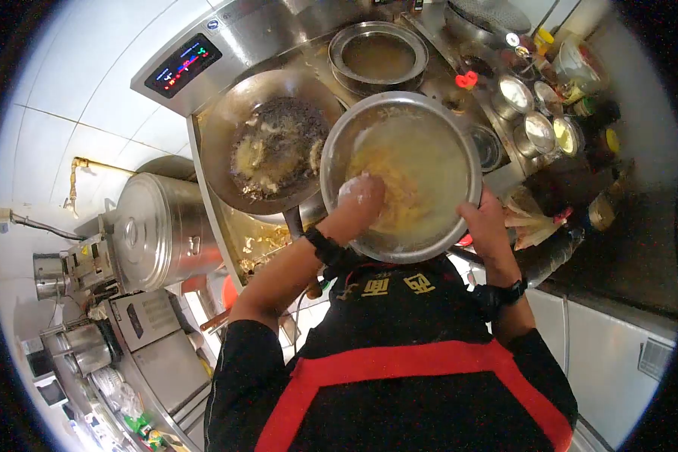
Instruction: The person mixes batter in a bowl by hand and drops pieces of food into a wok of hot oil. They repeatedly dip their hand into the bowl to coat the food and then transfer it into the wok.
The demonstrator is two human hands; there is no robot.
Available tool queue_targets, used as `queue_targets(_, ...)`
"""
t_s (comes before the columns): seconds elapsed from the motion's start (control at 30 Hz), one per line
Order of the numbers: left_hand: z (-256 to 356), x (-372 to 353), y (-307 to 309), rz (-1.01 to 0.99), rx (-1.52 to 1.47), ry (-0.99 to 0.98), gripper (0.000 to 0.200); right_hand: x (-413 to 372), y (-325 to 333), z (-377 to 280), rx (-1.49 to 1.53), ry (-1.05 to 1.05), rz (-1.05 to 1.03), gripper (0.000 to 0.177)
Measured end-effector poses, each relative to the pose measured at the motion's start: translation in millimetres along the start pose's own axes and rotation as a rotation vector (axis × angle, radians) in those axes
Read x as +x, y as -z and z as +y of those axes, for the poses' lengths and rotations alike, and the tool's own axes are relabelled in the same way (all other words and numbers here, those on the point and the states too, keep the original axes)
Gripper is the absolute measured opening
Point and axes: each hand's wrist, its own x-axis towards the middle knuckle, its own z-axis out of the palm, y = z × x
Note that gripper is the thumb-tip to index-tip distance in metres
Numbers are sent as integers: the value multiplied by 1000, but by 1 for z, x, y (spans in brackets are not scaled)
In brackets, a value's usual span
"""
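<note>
A large metal bowl (463,143) holds a pale, cloudy liquid with a yellowish clump of food (401,202) in it. My left hand (363,197), dusted with white, reaches into this bowl beside the clump; its fingers are mostly hidden. At the bowl's right edge, my right hand (484,218) grips the rim with the thumb on top. To the left of the bowl is a wok (226,162) of dark oil, with pieces of food (260,162) frying in it. The wok's handle (293,221) points toward my left forearm.
Behind the bowl stands a round pan (339,56) of brownish liquid. Several seasoning containers (536,132) line the back right. A large lidded pot (169,237) is at the left, near the stove's edge. A lit control panel (183,65) is above the wok.
</note>
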Motion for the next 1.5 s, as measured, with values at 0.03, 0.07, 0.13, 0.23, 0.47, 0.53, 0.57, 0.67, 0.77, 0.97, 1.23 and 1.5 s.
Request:
queue_targets(0.03, 0, 3, -2, 6, 6, 3, 12, 0, 0, -1, -126, 1, 39, 32)
queue_targets(0.07, -2, 4, -6, -79, 19, -47, 15, 2, 2, 3, -122, 10, 29, 32)
queue_targets(0.13, 1, 7, -2, -159, 38, -73, 18, 3, 2, 8, -19, -85, -25, 34)
queue_targets(0.23, 7, 10, 8, -422, 111, -11, 21, 1, -1, 9, 62, -88, -16, 36)
queue_targets(0.47, 1, 8, 7, -150, -137, -5, 13, 14, 8, 18, -26, -99, -48, 38)
queue_targets(0.53, -1, 10, 12, -170, -207, 70, 12, 14, 8, 17, 71, -111, -35, 38)
queue_targets(0.57, -6, 12, 12, -44, -234, -28, 10, 17, 10, 19, 7, -84, -27, 38)
queue_targets(0.67, -16, 21, 34, 50, -336, -100, 9, 18, 7, 16, 15, -84, -21, 40)
queue_targets(0.77, -22, 20, 75, 109, -488, -65, 12, 14, 5, 0, 97, -143, -22, 42)
queue_targets(0.97, -102, -7, 89, 273, -361, 40, 18, 15, 13, 14, 160, -123, -19, 43)
queue_targets(1.23, -170, -38, 50, -17, 40, 103, 34, 11, 18, 17, 124, -78, -43, 43)
queue_targets(1.5, -156, -38, 67, 39, 59, 320, 32, 10, 18, 24, 183, -57, -16, 31)
